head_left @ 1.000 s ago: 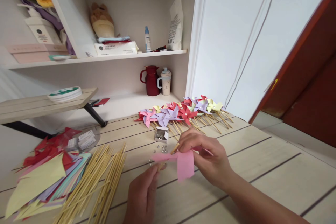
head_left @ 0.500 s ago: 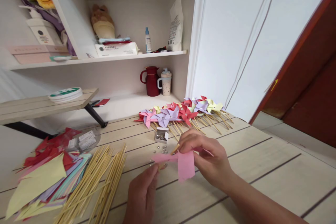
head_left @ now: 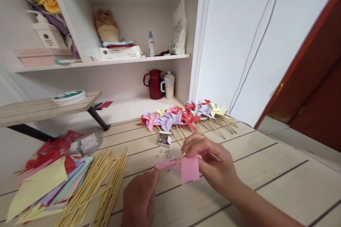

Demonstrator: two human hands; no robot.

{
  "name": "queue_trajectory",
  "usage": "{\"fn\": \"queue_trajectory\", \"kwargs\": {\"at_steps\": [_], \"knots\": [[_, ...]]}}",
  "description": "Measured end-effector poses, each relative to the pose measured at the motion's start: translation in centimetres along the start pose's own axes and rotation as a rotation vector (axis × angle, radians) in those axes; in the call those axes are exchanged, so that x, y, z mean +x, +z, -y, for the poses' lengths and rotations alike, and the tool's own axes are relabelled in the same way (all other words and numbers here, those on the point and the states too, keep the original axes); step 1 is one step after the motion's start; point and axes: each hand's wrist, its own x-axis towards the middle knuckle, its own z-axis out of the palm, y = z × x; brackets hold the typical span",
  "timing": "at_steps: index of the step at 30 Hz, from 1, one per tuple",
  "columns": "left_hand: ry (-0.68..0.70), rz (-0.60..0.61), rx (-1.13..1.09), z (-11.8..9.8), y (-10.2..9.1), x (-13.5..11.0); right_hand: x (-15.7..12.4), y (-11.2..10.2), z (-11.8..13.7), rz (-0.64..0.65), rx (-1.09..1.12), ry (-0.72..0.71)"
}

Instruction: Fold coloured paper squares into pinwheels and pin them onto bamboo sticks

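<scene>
A pink paper pinwheel (head_left: 190, 170) with loose, partly folded blades is pinched in the fingers of my right hand (head_left: 213, 161). A pale wooden stick (head_left: 181, 156) shows at the paper beside those fingertips; most of it is hidden. My left hand (head_left: 141, 195) is closed at the paper's left end, its thumb against the edge, and a bit of stick shows at its fingertips. Small silvery pins (head_left: 167, 154) lie scattered just beyond the paper. Behind them stands a small open box (head_left: 164, 139) with more pins inside.
Finished paper pinwheels (head_left: 170, 118) on sticks lie at the back of the table. Bare wooden sticks (head_left: 98, 181) and coloured paper sheets (head_left: 39, 188) lie at left, near a clear plastic container (head_left: 87, 143). A small raised shelf (head_left: 80, 101) stands behind; a red jug (head_left: 155, 85) stands farther back.
My left hand has drawn slightly left and down, and less of the stick shows at its fingertips. My right hand keeps its grip on the pink paper. The view has shifted slightly.
</scene>
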Motion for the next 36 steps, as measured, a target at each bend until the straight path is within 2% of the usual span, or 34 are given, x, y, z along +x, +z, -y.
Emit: {"fn": "queue_trajectory", "kwargs": {"at_steps": [4,12,17,23,28,36], "knots": [[0.071,-0.041,0.057,-0.3,-0.4,1.0,-0.2,-0.2,-0.1,0.008,-0.036,0.011],[0.196,-0.111,0.175,-1.7,-1.2,3.4,-0.3,-0.1,0.2,0.007,-0.057,-0.08],[0.262,-0.073,0.191,-2.2,-1.6,3.9,-0.3,-0.3,0.9,0.039,-0.123,-0.196],[0.255,-0.059,0.219,-2.4,-2.3,4.3,-0.3,-0.3,1.0,0.034,-0.139,-0.261],[0.25,0.007,0.26,-2.0,-2.9,4.3,-0.5,-0.3,0.4,0.039,-0.154,-0.328],[0.154,-0.007,0.205,-1.5,-2.3,3.2,-0.6,-0.1,-0.4,-0.048,-0.217,-0.331]]}}
